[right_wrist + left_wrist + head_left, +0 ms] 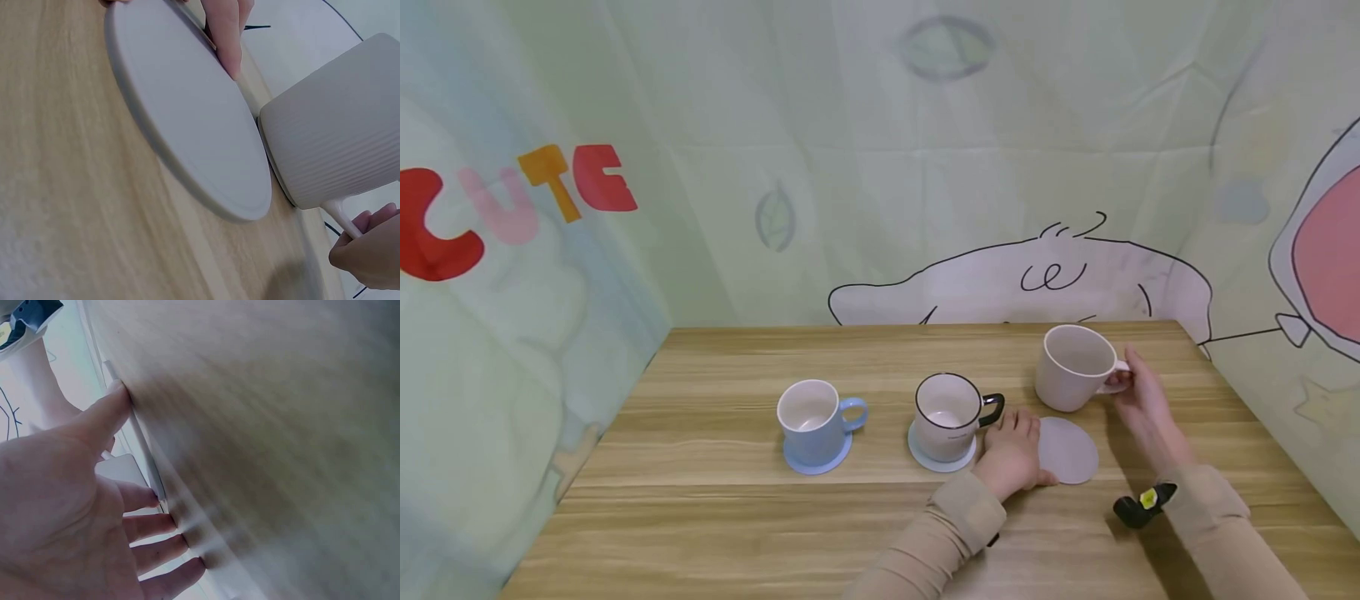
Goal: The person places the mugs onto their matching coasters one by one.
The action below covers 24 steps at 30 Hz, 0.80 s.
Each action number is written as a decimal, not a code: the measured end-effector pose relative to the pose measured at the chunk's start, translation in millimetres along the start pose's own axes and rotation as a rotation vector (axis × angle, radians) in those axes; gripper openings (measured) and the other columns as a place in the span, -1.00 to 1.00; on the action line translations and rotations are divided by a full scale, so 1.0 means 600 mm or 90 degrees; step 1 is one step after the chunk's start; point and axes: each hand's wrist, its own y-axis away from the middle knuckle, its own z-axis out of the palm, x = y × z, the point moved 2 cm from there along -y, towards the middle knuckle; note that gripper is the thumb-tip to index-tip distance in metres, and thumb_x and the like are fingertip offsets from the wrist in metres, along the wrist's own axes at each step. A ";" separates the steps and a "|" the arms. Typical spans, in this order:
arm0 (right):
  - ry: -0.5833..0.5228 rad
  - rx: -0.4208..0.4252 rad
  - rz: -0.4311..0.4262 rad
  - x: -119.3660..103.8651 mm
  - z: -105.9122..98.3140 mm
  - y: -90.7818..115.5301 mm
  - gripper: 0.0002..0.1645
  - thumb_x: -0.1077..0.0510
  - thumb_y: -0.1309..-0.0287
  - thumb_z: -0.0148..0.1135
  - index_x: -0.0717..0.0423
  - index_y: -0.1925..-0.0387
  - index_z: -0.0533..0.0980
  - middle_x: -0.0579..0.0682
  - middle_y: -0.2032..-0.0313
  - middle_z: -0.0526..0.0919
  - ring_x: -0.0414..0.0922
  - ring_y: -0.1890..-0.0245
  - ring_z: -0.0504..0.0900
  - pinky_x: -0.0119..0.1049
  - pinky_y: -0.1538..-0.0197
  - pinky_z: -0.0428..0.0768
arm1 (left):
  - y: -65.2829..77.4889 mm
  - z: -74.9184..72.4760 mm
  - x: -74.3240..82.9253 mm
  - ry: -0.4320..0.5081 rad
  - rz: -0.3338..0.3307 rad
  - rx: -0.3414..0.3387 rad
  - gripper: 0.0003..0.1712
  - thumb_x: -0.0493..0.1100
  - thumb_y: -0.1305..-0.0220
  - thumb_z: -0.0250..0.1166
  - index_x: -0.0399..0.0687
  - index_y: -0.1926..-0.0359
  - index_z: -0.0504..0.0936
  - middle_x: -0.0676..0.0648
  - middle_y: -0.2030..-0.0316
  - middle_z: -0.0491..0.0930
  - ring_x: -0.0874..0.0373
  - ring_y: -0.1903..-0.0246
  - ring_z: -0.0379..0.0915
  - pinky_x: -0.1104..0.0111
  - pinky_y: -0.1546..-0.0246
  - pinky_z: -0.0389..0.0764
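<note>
In the head view my left hand (pixel 1015 450) spans the left side of a round grey coaster (pixel 1070 451) that lies on the table. Thumb and forefinger hold its rim from two sides, as the left wrist view also shows; the other fingers spread out with their tips at the tabletop. My right hand (pixel 1142 400) grips the handle of a pale, ribbed mug (pixel 1067 375). This mug is upright just behind the coaster, its base at or very near the table. A white mug with black rim and handle (pixel 947 417) stands left of my left hand, on a pale blue coaster (pixel 942 465).
Farther left, a light blue mug (pixel 812 425) stands on a blue coaster (pixel 817 467). The wooden table (pixel 700 517) ends at a printed cloth backdrop (pixel 850 125) behind and at both sides. A black wrist device (pixel 1142 504) sits at my right cuff.
</note>
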 end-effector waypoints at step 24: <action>-0.039 -0.004 0.007 -0.002 -0.001 0.027 -0.53 0.06 -0.39 -0.04 0.19 0.62 0.44 0.01 0.76 0.45 -0.12 0.67 0.40 -0.42 0.46 0.37 | 0.004 0.002 0.000 -0.003 0.003 0.010 0.01 0.57 -0.06 0.08 0.29 -0.45 0.11 0.21 -0.42 0.11 0.28 -0.42 0.02 0.40 -0.28 0.30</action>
